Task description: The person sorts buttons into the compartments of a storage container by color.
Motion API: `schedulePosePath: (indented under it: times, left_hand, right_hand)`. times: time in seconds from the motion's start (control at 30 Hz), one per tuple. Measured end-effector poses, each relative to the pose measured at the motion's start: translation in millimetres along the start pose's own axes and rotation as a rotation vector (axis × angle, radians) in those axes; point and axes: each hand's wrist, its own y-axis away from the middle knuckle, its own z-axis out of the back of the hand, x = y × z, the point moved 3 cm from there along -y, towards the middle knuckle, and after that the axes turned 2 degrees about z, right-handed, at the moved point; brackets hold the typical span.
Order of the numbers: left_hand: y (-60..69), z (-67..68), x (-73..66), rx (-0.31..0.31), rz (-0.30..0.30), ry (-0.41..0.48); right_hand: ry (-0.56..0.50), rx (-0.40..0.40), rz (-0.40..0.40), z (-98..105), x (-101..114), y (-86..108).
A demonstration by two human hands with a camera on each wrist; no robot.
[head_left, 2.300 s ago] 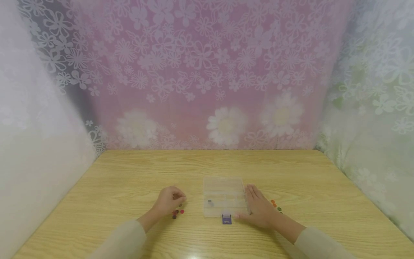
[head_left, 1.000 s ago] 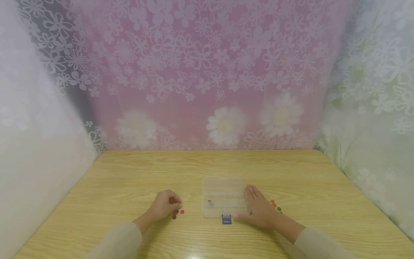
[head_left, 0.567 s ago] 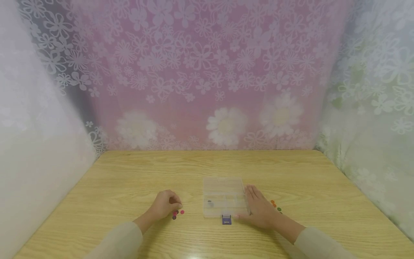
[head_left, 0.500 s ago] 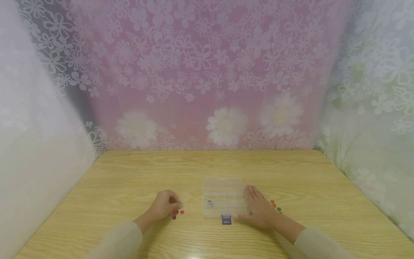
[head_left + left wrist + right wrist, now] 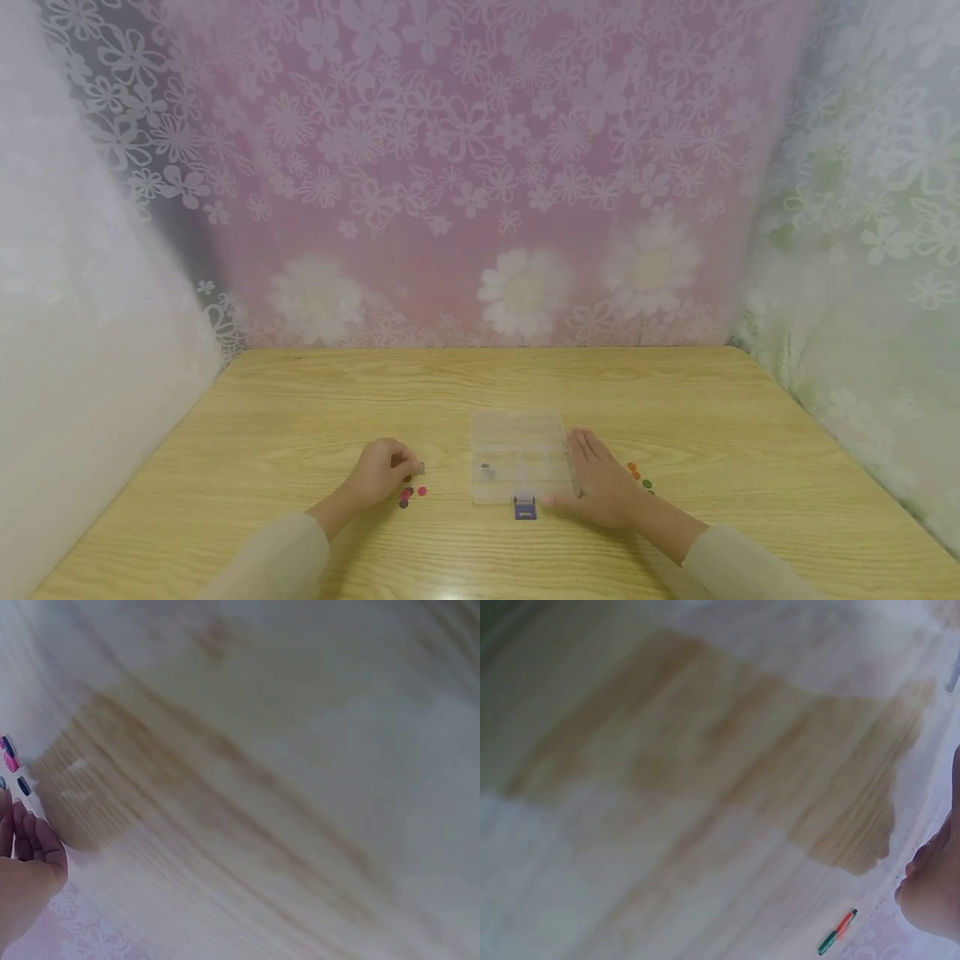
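Observation:
My left hand pinches a small dark button-like disc between thumb and forefinger, just above the table. Beneath and in front of it lie several pink and dark discs. In the left wrist view, the held disc shows at the fingertips by the frame's left edge. A clear plastic compartment box stands open in the middle, with its lid back and a purple latch in front. One dark disc sits in its left compartment. My right hand rests with straight fingers against the box's right side.
Orange and green discs lie right of my right hand, partly hidden by it. Bare wood tabletop surrounds the box. Flowered curtains hang behind and along both sides.
My left hand moved slightly back to the pile, and a dark disc now shows raised at its fingertips. Another dark disc shows under the hand. The right hand and box have stayed put.

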Motion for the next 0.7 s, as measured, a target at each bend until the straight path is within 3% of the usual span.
schedulePosePath:
  times: [0.37, 0.7]
  left_hand:
    - [-2.5, -1.4, -3.8, 0.003, 0.001, 0.032]
    - [-8.7, -7.2, -11.0, 0.007, -0.082, 0.037]
  right_hand:
    - [0.009, 0.003, 0.002, -1.5, -1.7, -0.6]
    - [0.008, -0.002, 0.006, -1.4, -1.2, 0.0]
